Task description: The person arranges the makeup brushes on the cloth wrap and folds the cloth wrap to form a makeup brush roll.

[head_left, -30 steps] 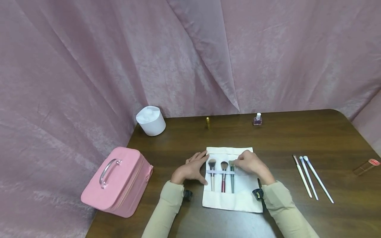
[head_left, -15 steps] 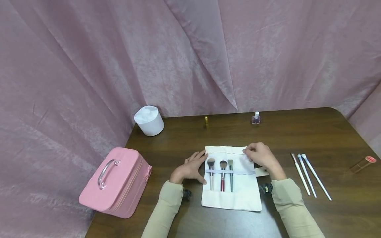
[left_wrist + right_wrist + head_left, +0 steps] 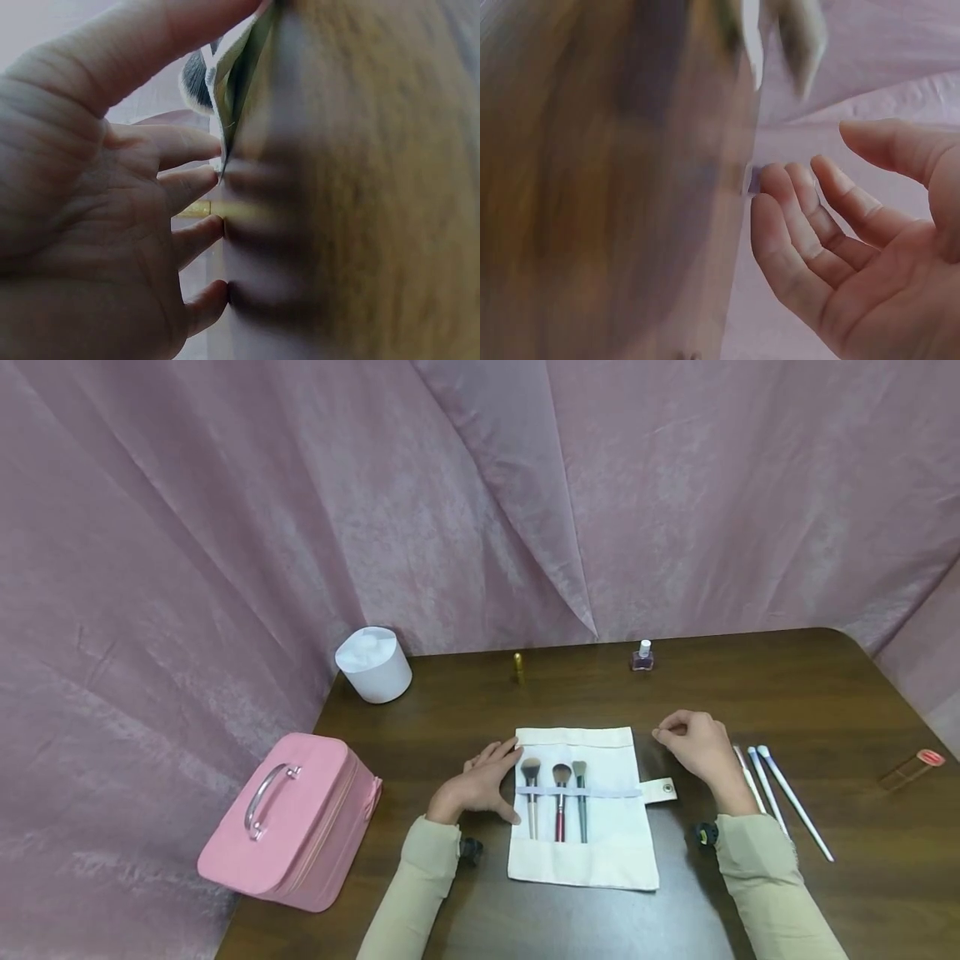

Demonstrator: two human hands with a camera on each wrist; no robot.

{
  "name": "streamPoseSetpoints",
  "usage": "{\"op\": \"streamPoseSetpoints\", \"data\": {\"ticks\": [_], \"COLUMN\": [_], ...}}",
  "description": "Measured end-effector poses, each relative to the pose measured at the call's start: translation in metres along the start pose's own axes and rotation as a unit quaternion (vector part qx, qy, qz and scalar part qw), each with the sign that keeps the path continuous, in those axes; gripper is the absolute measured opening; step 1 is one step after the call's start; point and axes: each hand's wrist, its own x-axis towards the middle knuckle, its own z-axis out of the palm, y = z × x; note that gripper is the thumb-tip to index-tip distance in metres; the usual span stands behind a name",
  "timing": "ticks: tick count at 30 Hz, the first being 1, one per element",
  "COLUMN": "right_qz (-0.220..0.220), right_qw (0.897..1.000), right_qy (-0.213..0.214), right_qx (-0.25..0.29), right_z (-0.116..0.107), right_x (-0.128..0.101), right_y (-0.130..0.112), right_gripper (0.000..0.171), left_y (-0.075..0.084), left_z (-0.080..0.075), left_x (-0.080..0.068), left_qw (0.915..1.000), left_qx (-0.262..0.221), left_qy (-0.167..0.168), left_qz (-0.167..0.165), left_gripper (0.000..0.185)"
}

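Observation:
A white cloth brush roll [image 3: 615, 827] lies unrolled on the table, and a pale elastic band crosses it. Under the band sit three makeup brushes: one with a pale handle [image 3: 532, 814], one with a red handle [image 3: 560, 827] and one with a green handle [image 3: 582, 814]. My left hand [image 3: 480, 785] rests at the roll's left edge, thumb and fingers spread and touching the cloth. My right hand [image 3: 701, 747] hovers above the table to the right of the roll, its fingers loosely bent and holding nothing, as the right wrist view also shows. Near its wrist lie several slim white-handled brushes [image 3: 795, 806].
At left stands a pink cosmetic case [image 3: 300, 827] with a metal handle. Along the back are a white tissue roll [image 3: 375, 664], a small gold tube [image 3: 518, 667] and a nail polish bottle [image 3: 642, 657]. A lipstick [image 3: 911, 770] lies at far right.
My right hand has left the green-handled brush and moved right, off the roll, toward the white-handled brushes. The roll's snap tab has come into view. My left hand has stayed in place.

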Motion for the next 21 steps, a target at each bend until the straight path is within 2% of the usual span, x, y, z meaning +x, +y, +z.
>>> {"op": "streamPoseSetpoints", "data": {"ticks": [12, 18, 21], "right_qz": [-0.022, -0.031, -0.031], "right_qw": [0.997, 0.99, 0.984], "right_qy": [0.029, 0.028, 0.017], "right_qx": [-0.063, -0.133, -0.173], "right_z": [-0.027, -0.046, -0.054], "right_x": [-0.012, -0.018, -0.019], "right_y": [0.024, 0.037, 0.043], "right_gripper": [0.026, 0.028, 0.02], "left_y": [0.0, 0.002, 0.002], "left_z": [-0.001, -0.001, -0.001], "left_x": [-0.001, -0.001, 0.0], "left_qw": [0.9999, 1.0, 1.0], "left_qx": [-0.01, -0.004, -0.002], "left_qy": [-0.002, -0.003, -0.001], "left_qz": [0.004, 0.002, 0.002], "left_gripper": [0.111, 0.112, 0.112]}}
